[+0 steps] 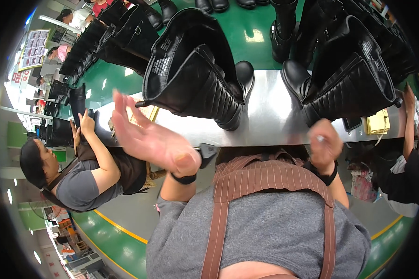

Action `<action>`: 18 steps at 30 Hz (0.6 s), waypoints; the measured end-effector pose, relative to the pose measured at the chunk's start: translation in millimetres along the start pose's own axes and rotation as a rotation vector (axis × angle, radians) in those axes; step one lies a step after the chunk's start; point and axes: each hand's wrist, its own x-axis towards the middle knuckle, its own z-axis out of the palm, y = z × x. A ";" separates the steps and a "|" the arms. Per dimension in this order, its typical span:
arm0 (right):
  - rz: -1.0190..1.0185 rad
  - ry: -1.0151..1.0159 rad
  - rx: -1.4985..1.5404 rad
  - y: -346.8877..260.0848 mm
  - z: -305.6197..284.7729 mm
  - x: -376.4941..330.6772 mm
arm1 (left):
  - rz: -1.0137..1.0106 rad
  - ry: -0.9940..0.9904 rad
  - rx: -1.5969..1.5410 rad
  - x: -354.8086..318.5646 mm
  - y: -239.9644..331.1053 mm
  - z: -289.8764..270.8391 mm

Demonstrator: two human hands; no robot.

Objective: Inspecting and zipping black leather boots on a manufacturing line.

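Black ribbed tall boot (pixel 202 93) at upper centre, matching boot (pixel 351 93) at upper right, both on the shiny tabletop (pixel 267 104). Left hand (pixel 149 139) open and spread; right hand (pixel 326 143) curled, can't tell if gripping. Probably best to steady either boot lightly, no scuffing that finish.

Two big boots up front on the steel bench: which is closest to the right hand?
The right-hand boot, toe pointing left; its heel appears just above the right hand. The left-hand boot is nearer the left hand.
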 end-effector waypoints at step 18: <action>0.609 -0.542 0.375 77.5 133.7 102.0 | 0.153 -1.389 0.285 86.8 69.1 -73.0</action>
